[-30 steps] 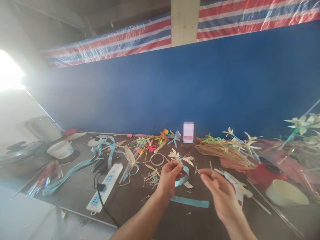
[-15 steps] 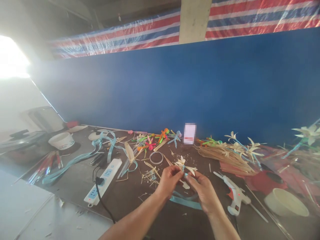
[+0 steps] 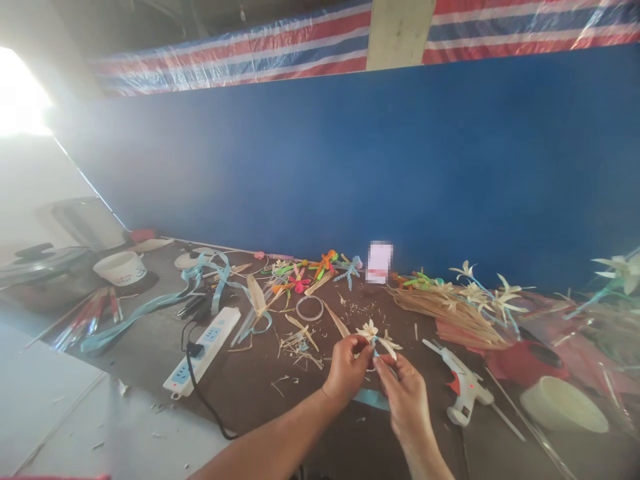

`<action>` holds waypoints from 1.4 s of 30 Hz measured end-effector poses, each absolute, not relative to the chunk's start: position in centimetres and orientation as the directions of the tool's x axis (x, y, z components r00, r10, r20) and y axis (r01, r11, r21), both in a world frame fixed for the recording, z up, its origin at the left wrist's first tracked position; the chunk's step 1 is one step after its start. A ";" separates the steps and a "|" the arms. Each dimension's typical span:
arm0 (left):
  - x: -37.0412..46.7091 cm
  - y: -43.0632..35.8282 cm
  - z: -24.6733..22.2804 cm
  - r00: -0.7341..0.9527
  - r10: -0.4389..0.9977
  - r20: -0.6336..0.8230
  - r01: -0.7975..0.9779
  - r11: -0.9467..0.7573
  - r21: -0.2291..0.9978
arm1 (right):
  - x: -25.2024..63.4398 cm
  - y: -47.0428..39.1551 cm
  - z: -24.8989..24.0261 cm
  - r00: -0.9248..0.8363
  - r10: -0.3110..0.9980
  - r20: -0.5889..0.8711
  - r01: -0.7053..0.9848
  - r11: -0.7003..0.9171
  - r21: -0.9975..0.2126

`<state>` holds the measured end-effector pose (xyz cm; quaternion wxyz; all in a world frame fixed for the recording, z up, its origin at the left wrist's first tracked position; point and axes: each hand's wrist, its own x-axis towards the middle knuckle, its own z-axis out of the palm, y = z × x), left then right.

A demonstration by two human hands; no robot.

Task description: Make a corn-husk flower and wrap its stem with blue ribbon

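Note:
Between both hands is a cream flower (image 3: 369, 329) with pointed petals, like dried husk, with light blue at its base. My left hand (image 3: 346, 373) is closed in a pinch at the flower's base, from the left. Opposite it, my right hand (image 3: 404, 390) pinches the light-blue ribbon just under the petals; the fingertips hide most of the stem. A loop of that ribbon (image 3: 373, 399) hangs below, near the tabletop. Right of my right hand lies a white glue gun (image 3: 467, 387) with an orange trigger and a glue stick in its back.
A white power strip (image 3: 203, 353) with a black plug lies left. Husk scraps (image 3: 301, 343) and a clear ring (image 3: 310, 308) are nearer the middle. Dried husks (image 3: 445, 310), finished-looking flowers (image 3: 507, 293) and a tape roll (image 3: 564, 404) sit right. A blue panel (image 3: 320, 167) stands behind.
The view has shifted slightly. Both hands stay together at the flower, which has turned a little, and less of the ribbon loop shows below them.

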<state>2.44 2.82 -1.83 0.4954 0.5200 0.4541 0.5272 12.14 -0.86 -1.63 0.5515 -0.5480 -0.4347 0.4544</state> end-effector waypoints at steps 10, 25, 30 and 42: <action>2.2 2.8 -1.3 0.062 0.990 0.127 0.035 -0.129 0.991 | 11.7 -1.2 -0.4 0.243 0.956 0.165 0.159 0.129 -0.979; 1.5 2.4 0.6 0.111 0.993 0.032 -0.194 -0.010 0.981 | 11.5 -2.1 -0.2 0.232 0.964 0.127 0.097 0.107 -0.990; 0.9 2.3 1.7 0.120 0.993 -0.005 -0.208 0.030 0.978 | 11.3 -2.5 1.3 0.169 0.966 0.198 0.289 0.143 -0.947; -1.7 4.4 2.7 0.156 0.962 -0.223 -0.528 0.272 0.804 | 9.2 -5.2 0.6 -0.278 0.822 0.497 0.635 0.545 -0.548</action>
